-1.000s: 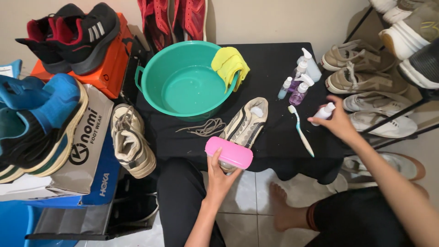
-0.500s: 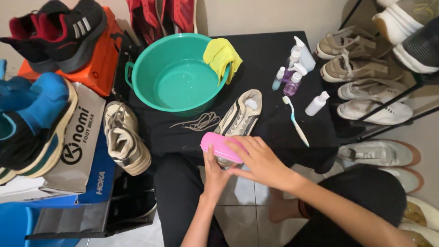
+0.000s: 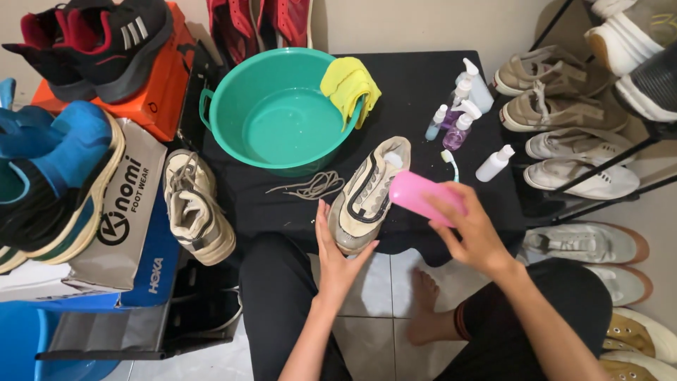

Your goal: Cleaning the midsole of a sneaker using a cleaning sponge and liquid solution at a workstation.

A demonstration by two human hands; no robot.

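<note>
**Pink brush in right hand, left hand on beige sneaker**

Right hand [image 3: 474, 236], centre-right of the frame, is clenched around a pink oblong brush [image 3: 422, 197] — held up over the black table [image 3: 423, 92], just right of the sneaker. Left hand [image 3: 336, 257], lower centre, cups the near end of a beige sneaker [image 3: 367, 194] with dark stripes; fingers wrapped at the toe, thumb on the right side. Sneaker lies diagonally on the table, heel toward the upper right.

Loose laces [image 3: 310, 187] sit just left of the sneaker. Teal basin [image 3: 233, 92] with water at upper centre, yellow cloth [image 3: 350, 86] draped over its right rim. Small pump and spray bottles [image 3: 462, 106] cluster at upper right of the table; one white bottle [image 3: 493, 163] lies apart, near a toothbrush [image 3: 450, 163] partly hidden behind the pink brush. Worn beige shoe [image 3: 194, 212] off the table's left edge — shoeboxes [image 3: 134, 204] and more shoes at far left, rack of pale sneakers [image 3: 564, 106] at right.
</note>
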